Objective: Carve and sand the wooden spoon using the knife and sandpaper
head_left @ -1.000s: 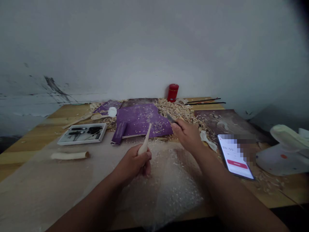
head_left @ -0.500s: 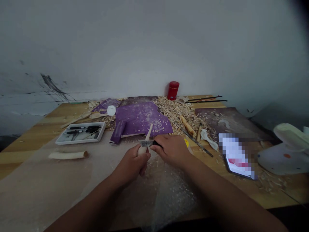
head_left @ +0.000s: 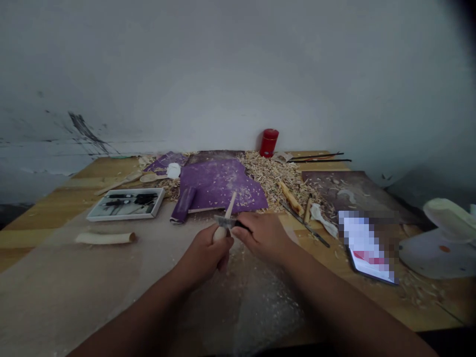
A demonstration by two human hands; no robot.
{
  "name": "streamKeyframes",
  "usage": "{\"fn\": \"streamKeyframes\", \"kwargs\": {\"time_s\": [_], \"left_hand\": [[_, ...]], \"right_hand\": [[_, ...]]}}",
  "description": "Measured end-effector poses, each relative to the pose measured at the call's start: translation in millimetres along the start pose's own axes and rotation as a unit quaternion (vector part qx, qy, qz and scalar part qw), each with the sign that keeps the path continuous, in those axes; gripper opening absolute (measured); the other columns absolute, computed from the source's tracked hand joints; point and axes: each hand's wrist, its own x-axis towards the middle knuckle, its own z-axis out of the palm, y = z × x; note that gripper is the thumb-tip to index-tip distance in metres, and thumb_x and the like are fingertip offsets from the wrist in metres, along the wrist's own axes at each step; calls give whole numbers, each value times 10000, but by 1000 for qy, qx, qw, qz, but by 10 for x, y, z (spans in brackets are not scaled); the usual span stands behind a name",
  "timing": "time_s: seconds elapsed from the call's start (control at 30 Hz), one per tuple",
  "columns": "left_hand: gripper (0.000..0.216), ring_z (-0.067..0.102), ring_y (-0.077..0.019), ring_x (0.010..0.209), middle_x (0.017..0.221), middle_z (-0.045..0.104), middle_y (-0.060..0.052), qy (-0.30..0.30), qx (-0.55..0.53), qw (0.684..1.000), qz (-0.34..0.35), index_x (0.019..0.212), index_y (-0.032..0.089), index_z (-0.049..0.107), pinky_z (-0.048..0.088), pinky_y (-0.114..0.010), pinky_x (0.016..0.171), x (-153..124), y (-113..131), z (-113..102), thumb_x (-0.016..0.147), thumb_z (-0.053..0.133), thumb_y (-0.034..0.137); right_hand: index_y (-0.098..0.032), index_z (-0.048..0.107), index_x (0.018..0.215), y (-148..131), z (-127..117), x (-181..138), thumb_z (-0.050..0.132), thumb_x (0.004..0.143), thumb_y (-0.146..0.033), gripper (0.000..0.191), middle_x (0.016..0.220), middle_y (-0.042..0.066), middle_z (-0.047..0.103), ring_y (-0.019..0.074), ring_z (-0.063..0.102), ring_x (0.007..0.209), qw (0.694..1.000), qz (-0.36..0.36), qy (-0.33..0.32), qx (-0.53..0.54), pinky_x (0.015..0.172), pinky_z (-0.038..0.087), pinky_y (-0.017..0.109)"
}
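My left hand [head_left: 207, 249] is closed around the thick end of a pale wooden stick [head_left: 230, 204], whose thin tapered end points away from me. In my right hand [head_left: 262, 235] is the dark handle of a carving knife [head_left: 224, 222]. Its blade lies across the wood just beyond my left thumb. Behind the stick spreads a piece of purple leather [head_left: 223, 179] sprinkled with shavings, with a rolled purple piece [head_left: 184, 204] at its left front.
Wood shavings [head_left: 273, 171] heap beside a red canister [head_left: 268, 143]. A white tool box [head_left: 126, 204] and a peeled branch piece [head_left: 106, 238] lie left. At right are a phone [head_left: 366, 248], a long dark blade [head_left: 305, 224] and a white plastic object [head_left: 439, 248]. A wooden spoon [head_left: 150, 177] lies back left.
The knife blade has tilted slightly and its handle sits a little lower, with my right hand shifted slightly down. My left hand keeps its hold on the stick. The view has moved slightly.
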Motion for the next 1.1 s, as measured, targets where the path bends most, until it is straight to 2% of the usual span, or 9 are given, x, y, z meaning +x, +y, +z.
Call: {"fn": "streamKeyframes", "kwargs": {"time_s": [0.2,0.43,0.5,0.57,0.6,0.67,0.73,0.93,1.1], "left_hand": [[132,449,-109,434,471,453,51,76,109,991,3,670,177,461,349,-222,436,11,-3,26,712,447,302],[110,451,-103,472,557,460,35,85,136,987,13,674,173,452,363,-231,465,9,-36,13,702,440,278],[97,448,-96,467,563,443,40,75,125,989,19,675,176,442,371,-225,458,-10,-28,12,705,440,269],[95,448,-93,462,557,414,46,56,104,993,22,672,180,427,382,-217,441,-26,-21,14,713,438,266],[96,448,-93,461,554,400,49,47,91,995,21,673,182,420,388,-214,430,-30,-19,16,717,435,267],[98,448,-95,455,551,380,52,40,70,997,13,677,185,415,398,-211,406,-27,-21,20,724,428,270],[104,447,-94,445,548,373,54,43,64,997,6,680,185,411,400,-209,390,-11,-31,22,726,427,277],[96,457,-94,455,561,408,45,61,130,989,27,697,181,434,389,-215,434,37,-59,8,735,411,266],[111,477,-112,517,625,490,14,75,214,973,48,741,183,470,383,-230,490,33,-49,8,740,397,267]], "right_hand": [[-189,512,797,9,-18,-19,224,855,-493,423,731,4,589,121,519,633,999,1,-17,-47,525,216,239],[-204,520,813,31,-42,-10,215,841,-525,443,753,18,611,142,528,624,994,15,-15,-104,498,190,240],[-207,527,803,165,-113,3,231,834,-526,436,722,24,610,141,517,580,990,67,-4,-126,479,175,239],[-202,530,779,363,-221,-2,233,835,-512,434,652,31,594,143,498,536,975,165,38,-147,465,168,239],[-200,528,782,459,-275,-11,226,839,-502,431,641,34,585,150,497,544,963,207,80,-151,468,178,239],[-190,518,798,580,-344,-32,209,855,-461,416,638,35,573,155,498,567,950,233,156,-138,480,204,242],[-185,514,804,563,-328,-42,216,858,-444,398,649,30,572,149,499,574,955,213,176,-107,492,221,240],[-187,512,773,84,-51,3,229,851,-486,419,699,12,591,129,517,608,996,58,19,-65,509,211,233],[-193,511,802,-44,-11,1,216,856,-486,420,717,4,599,128,526,625,996,25,-11,-81,513,199,241]]}}
